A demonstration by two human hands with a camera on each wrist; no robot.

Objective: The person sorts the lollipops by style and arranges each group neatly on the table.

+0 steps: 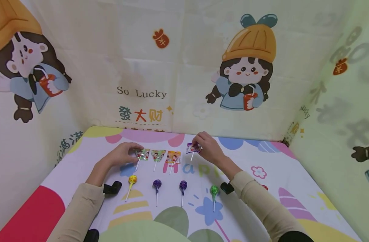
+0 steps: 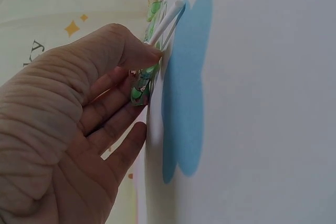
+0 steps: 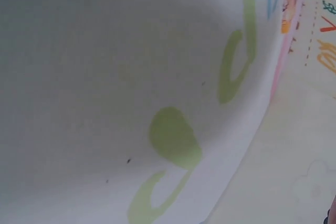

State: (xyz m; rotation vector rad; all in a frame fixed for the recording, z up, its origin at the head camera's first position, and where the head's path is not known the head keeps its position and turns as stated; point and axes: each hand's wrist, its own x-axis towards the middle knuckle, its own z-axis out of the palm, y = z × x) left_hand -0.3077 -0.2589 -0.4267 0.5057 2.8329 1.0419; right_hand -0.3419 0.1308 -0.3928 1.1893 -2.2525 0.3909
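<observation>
My left hand [image 1: 123, 155] pinches a flat lollipop in a green printed wrapper [image 1: 144, 154] at the left end of the back row. In the left wrist view its thumb lies over the wrapper beside the white stick [image 2: 167, 23], with the fingers behind. My right hand [image 1: 211, 149] holds a flat lollipop in a purple wrapper [image 1: 190, 148] by its right side, stick pointing down. Between the hands lie a green-wrapped lollipop [image 1: 158, 155] and an orange-wrapped lollipop [image 1: 173, 157]. The right wrist view barely catches the right hand at its lower right edge.
Nearer me lies a row of round lollipops: yellow [image 1: 132, 179], two purple [image 1: 157, 184] [image 1: 183, 185] and green [image 1: 214, 190]. A small red thing [image 1: 264, 187] peeks out beside the right sleeve. A printed cloth wall [image 1: 184, 77] rises behind the table's back edge.
</observation>
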